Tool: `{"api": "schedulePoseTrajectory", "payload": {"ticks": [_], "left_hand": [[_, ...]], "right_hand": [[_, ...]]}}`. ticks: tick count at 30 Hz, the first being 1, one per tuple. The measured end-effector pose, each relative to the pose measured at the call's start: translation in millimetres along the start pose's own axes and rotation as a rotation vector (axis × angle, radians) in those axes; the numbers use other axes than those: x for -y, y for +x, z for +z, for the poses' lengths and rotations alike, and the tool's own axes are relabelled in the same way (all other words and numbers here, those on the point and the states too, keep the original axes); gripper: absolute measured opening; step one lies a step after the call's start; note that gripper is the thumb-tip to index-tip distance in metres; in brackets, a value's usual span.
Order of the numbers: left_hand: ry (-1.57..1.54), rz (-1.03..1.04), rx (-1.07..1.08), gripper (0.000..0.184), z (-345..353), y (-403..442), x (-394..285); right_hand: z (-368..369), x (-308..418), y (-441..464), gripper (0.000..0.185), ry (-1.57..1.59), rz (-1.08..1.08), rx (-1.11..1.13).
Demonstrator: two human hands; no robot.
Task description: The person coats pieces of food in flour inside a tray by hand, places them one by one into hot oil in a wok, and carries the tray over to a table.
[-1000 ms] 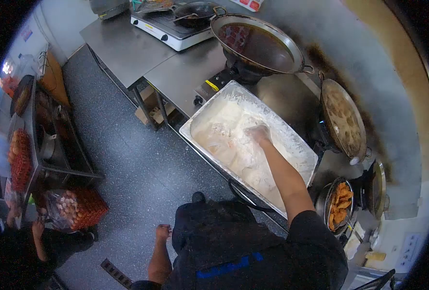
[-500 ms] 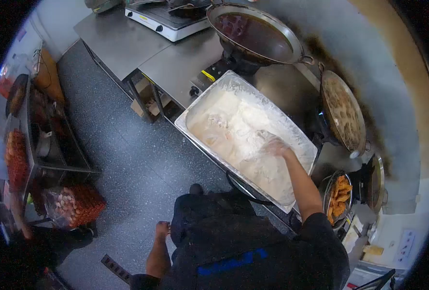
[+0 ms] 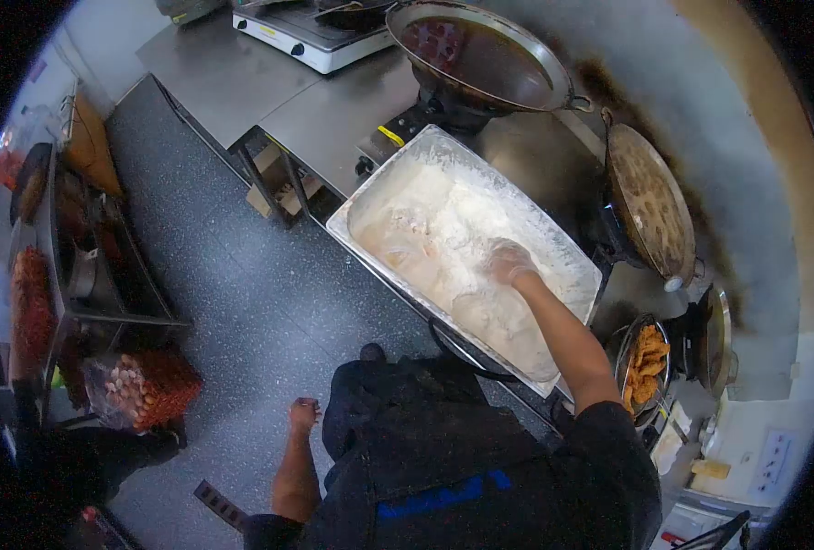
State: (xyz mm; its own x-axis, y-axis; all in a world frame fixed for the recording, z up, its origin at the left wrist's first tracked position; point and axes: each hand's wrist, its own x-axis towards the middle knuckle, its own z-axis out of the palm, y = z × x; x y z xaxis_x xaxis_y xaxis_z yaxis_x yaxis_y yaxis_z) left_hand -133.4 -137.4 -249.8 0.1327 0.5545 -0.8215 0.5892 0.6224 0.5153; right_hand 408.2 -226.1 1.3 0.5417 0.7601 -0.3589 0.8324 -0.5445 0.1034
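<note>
On my remote feed, the right hand [image 3: 509,263] dips into white powder [image 3: 466,215] in a metal tray [image 3: 439,142], set beside 2 wide pans [image 3: 650,197], presumably for short reach. Powder masks its fingertips, so I cannot tell their grip. The left hand [image 3: 304,416] hangs aside, fingers curled together. Pinkish lumps [image 3: 405,254] at the tray's left are indistinct.

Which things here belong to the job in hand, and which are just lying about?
Seemingly part of the job:
right hand, in the white powder
rectangular metal tray holding that powder
golden fried pieces, perhaps linked

Apparently just lying about:
white-bodied tabletop stove
clear bag of small roundish items
dark slotted strip
</note>
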Motion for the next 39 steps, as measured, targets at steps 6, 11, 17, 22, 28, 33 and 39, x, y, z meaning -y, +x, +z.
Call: {"api": "schedulePoseTrajectory", "payload": {"ticks": [6,11,17,22,28,33,39], "left_hand": [[-0.079,-0.053,-0.003,0.016,1,-4,43],[0.584,0.569,0.103,0.015,-6,47,125],[1.041,0.945,0.139,0.012,-8,38,68],[0.004,0.024,-0.012,0.014,9,18,25],[0.133,0.017,-0.02,0.015,9,10,17],[0.266,0.048,0.122,0.015,2,32,43],[0.129,-0.066,0.121,0.016,7,26,44]], "right_hand": [[3,-56,-13,0.044,0.339,-0.066,0.048],[60,-85,-11,0.036,0.024,-0.209,0.063],[45,-71,-32,0.035,-0.001,-0.042,0.035],[34,-76,-52,0.035,-0.223,-0.253,0.054],[-16,-63,-67,0.033,0.061,-0.11,-0.184],[12,-122,-43,0.037,-0.087,0.082,-0.05],[-25,-108,-48,0.041,-0.075,0.12,-0.123]]}}
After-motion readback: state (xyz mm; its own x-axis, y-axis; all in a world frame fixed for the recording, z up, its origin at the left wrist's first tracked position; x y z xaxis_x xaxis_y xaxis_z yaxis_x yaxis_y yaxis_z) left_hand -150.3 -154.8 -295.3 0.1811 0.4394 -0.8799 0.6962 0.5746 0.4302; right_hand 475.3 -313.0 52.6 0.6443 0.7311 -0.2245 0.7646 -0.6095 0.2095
